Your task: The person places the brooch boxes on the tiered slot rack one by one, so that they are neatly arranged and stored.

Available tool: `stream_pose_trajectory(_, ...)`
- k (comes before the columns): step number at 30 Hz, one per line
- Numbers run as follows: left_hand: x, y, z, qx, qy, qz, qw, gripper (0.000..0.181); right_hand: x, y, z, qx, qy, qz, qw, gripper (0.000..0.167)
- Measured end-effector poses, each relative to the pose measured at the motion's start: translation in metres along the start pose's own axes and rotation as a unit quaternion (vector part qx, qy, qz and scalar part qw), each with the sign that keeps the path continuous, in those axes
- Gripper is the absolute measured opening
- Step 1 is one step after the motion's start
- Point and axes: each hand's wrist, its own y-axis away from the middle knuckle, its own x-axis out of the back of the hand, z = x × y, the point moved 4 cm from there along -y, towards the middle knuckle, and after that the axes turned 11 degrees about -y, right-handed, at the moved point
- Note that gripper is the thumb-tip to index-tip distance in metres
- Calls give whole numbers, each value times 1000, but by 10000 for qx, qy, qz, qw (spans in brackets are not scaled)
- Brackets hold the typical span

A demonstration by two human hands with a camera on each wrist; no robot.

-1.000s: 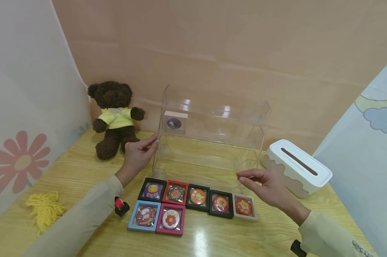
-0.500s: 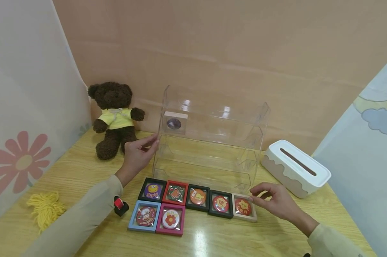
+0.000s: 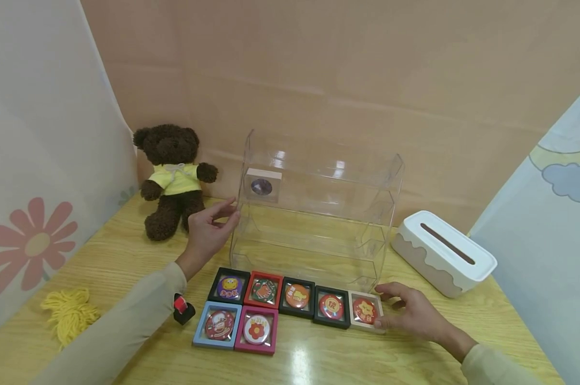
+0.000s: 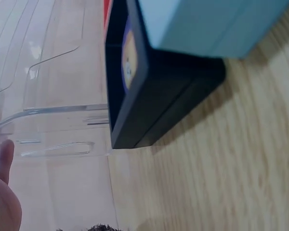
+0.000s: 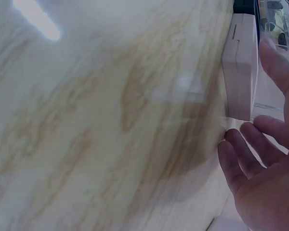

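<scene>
In the head view, a clear tiered display rack [image 3: 319, 214] stands mid-table. My left hand [image 3: 208, 230] is at its left side, fingertips against or close to the side panel, with a gap between thumb and index finger. A beige frame with a red star badge [image 3: 365, 310] lies flat at the right end of a row. Around its right edge my right hand [image 3: 412, 313] is spread, index finger near the back corner and thumb over the front corner. In the right wrist view, curled fingers [image 5: 245, 149] sit beside the beige frame's end [image 5: 240, 67].
Left of the beige frame lie several badge frames, including a red frame [image 3: 264, 290], a blue frame [image 3: 218, 324] and a pink frame [image 3: 256, 330]. Another frame [image 3: 262, 185] stands on the rack. Around are a teddy bear [image 3: 174, 179], yellow yarn [image 3: 70, 315] and a tissue box [image 3: 444, 254].
My right hand has moved right and down from the rack's front to the beige frame, and its thumb and index finger have spread apart. The left hand has stayed at the rack's side.
</scene>
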Motion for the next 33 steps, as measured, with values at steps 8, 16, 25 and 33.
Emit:
stream_pose_trajectory(8, -15, 5, -30, -297, -28, 279, 9992, 31, 0, 1, 3, -142, -150, -556, 9982, 64)
stream_pose_trajectory(16, -12, -1, -9, -373, 17, 291, 9989, 33, -1, 3, 9, -345, -132, -437, 9984, 62)
stream_pose_trajectory(25, -10, -3, -7, -303, 135, 344, 9989, 28, -3, 4, 9, -466, -192, -146, 9986, 58)
stream_pose_trajectory(33, -15, 2, -18, -303, -4, 304, 9991, 30, -6, 8, 6, -71, -316, 140, 9994, 58)
